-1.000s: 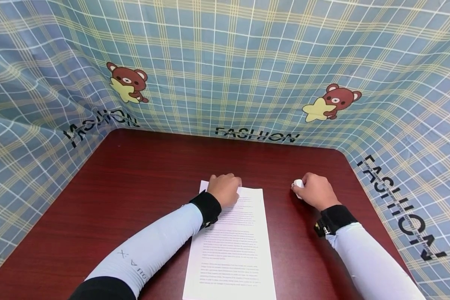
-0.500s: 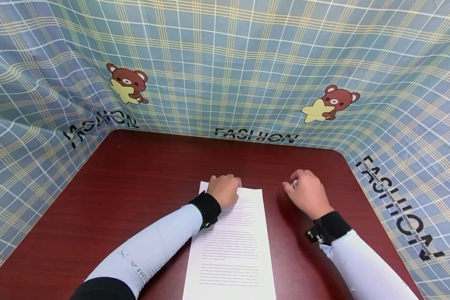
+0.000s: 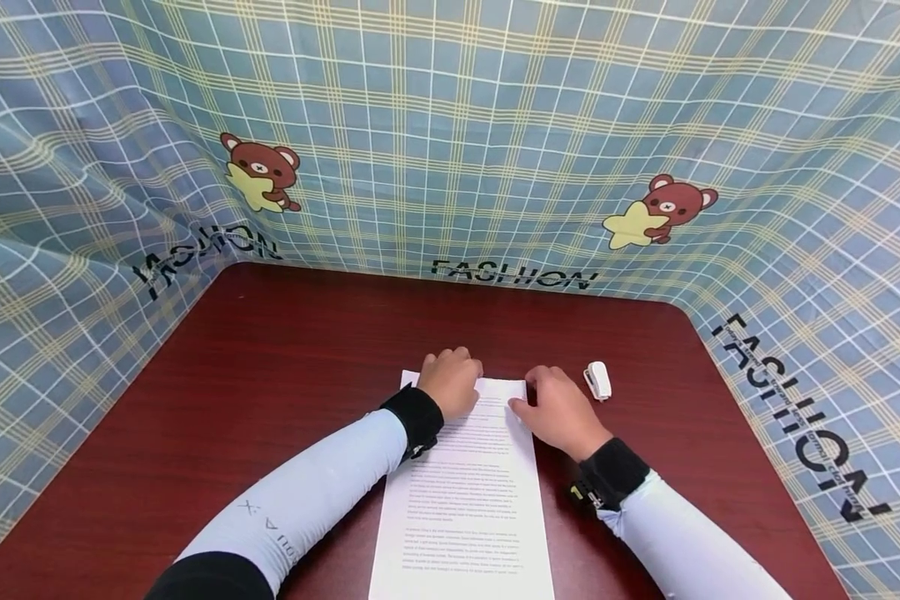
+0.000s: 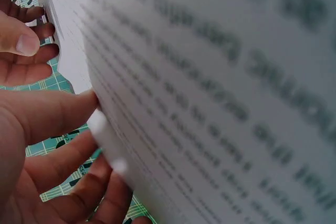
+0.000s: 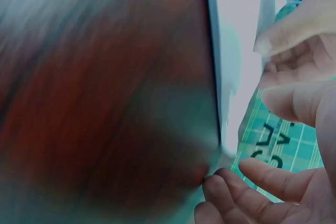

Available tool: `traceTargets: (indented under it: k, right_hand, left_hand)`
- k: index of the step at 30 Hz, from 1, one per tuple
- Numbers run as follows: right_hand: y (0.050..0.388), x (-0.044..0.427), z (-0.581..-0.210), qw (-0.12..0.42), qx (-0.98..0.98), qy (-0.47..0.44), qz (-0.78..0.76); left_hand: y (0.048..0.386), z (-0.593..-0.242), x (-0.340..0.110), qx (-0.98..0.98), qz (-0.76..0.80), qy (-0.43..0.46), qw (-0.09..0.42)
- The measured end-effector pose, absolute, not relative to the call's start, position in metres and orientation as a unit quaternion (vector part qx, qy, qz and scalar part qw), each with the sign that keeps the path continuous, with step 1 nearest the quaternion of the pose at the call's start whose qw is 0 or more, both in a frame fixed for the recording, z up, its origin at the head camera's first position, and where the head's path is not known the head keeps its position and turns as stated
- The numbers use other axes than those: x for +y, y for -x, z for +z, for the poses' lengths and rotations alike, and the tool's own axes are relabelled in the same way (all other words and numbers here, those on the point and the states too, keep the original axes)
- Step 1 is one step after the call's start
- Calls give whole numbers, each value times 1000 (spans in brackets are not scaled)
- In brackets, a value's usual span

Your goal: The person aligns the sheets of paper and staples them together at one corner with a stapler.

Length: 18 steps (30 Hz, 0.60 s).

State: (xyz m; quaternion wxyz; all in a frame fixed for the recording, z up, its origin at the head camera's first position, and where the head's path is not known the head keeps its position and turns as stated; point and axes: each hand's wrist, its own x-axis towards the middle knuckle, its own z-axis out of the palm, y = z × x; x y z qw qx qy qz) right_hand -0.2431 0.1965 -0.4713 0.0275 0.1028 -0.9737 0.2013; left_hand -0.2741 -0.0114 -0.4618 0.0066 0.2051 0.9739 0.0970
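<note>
Printed paper sheets (image 3: 468, 500) lie lengthwise on the table, their far edge under my left hand (image 3: 452, 385). That hand pinches the far edge; in the left wrist view its thumb (image 4: 58, 111) presses the printed side and its fingers (image 4: 79, 198) are behind. My right hand (image 3: 566, 412) is at the far right corner, thumb and fingers spread apart around it. In the right wrist view a gap shows between its thumb (image 5: 294, 100) and forefinger (image 5: 278, 179), the paper corner just beyond them. A small white stapler (image 3: 598, 381) lies on the table right of that hand.
The dark red wooden table (image 3: 307, 333) is enclosed at the back and sides by a blue plaid cloth (image 3: 450, 150) with printed bears and lettering. Table surface extends on both sides of the paper.
My right hand has let go of the white stapler, leaving it on the table, and moved left to the paper's far right corner. My left hand stays on the paper.
</note>
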Motion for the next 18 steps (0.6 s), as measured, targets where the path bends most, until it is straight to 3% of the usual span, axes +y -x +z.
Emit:
traceTargets:
  k: [9, 18]
  right_hand:
    - [238, 183, -460, 19, -980, -118, 157]
    - [243, 177, -434, 48, -973, -180, 136]
  left_hand:
    - [268, -455, -24, 966, 105, -235, 9]
    - [252, -428, -45, 977, 70, -203, -20]
